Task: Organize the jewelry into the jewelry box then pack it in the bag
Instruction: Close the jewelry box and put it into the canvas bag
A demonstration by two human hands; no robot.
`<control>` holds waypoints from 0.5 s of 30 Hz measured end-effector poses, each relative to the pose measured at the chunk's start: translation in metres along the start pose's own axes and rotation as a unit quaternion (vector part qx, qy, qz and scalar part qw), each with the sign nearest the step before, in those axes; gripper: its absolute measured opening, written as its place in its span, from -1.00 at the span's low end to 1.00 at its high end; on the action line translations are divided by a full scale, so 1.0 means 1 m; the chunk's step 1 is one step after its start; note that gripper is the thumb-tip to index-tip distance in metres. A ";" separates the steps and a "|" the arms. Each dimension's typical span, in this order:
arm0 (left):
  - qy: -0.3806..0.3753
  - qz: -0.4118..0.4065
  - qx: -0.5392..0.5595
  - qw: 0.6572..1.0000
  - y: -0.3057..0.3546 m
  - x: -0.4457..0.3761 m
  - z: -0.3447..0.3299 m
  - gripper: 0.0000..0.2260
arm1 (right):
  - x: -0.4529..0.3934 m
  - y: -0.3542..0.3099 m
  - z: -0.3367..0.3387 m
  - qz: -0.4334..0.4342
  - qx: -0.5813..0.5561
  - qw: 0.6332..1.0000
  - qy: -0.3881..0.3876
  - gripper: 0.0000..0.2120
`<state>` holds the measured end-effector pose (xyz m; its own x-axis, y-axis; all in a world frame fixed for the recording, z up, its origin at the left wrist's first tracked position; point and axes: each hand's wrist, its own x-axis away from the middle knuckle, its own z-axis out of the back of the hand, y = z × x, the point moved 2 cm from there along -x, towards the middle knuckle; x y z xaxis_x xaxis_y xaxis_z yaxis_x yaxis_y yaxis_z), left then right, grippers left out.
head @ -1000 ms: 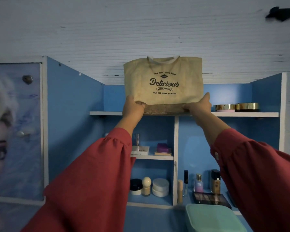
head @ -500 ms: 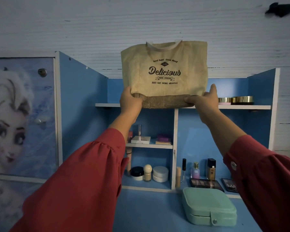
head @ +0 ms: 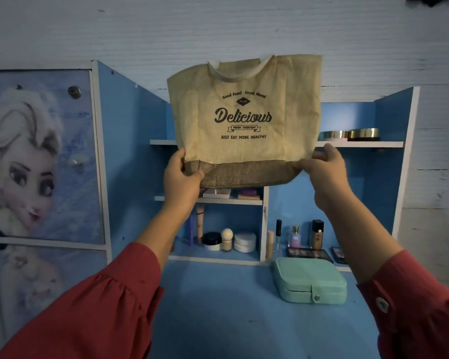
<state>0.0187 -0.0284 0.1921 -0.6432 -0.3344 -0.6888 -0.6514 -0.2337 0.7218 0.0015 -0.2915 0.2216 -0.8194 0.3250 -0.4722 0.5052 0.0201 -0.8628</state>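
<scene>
A beige burlap bag (head: pixel 244 112) printed "Delicious", with a darker bottom band and white handles, hangs upright in the air in front of the blue shelf unit. My left hand (head: pixel 180 174) grips its lower left corner and my right hand (head: pixel 327 172) pinches its lower right corner. A mint green jewelry box (head: pixel 310 283) lies closed, its snap fastened, on the blue desk below my right arm. No loose jewelry shows.
The shelf unit (head: pixel 360 144) holds two gold-lidded tins (head: pixel 350 134) on top, small boxes on the middle shelf, jars (head: pixel 244 242), bottles and eyeshadow palettes (head: pixel 309 253) at the bottom. A cabinet door with a cartoon picture (head: pixel 36 156) stands at left.
Both hands have lifted the bag off the top shelf and drawn it toward me and lower. The view has tilted down, bringing the whole jewelry box and desk into sight.
</scene>
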 end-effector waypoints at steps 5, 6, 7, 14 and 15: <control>-0.002 0.042 0.005 0.999 -0.039 0.050 0.018 -0.41 | 0.030 0.044 0.013 -0.043 0.048 0.997 -0.035 -0.38; -0.004 0.054 0.007 0.999 -0.047 0.060 0.020 -0.41 | 0.035 0.056 0.016 -0.058 0.051 0.996 -0.034 -0.37; -0.006 0.065 0.011 0.998 -0.054 0.070 0.023 -0.40 | 0.040 0.067 0.018 -0.073 0.052 0.995 -0.034 -0.37; -0.026 0.153 0.022 0.988 -0.110 0.120 0.038 -0.45 | 0.078 0.130 0.027 -0.157 0.048 0.985 -0.060 -0.54; -0.027 0.170 0.024 0.985 -0.119 0.125 0.041 -0.44 | 0.083 0.138 0.029 -0.170 0.047 0.982 -0.067 -0.57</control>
<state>-0.0007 -0.0049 0.0178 -0.8469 -0.3373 -0.4111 -0.4123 -0.0717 0.9082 -0.0050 -0.2891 0.0583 -0.9678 0.1869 -0.1689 0.1750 0.0164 -0.9844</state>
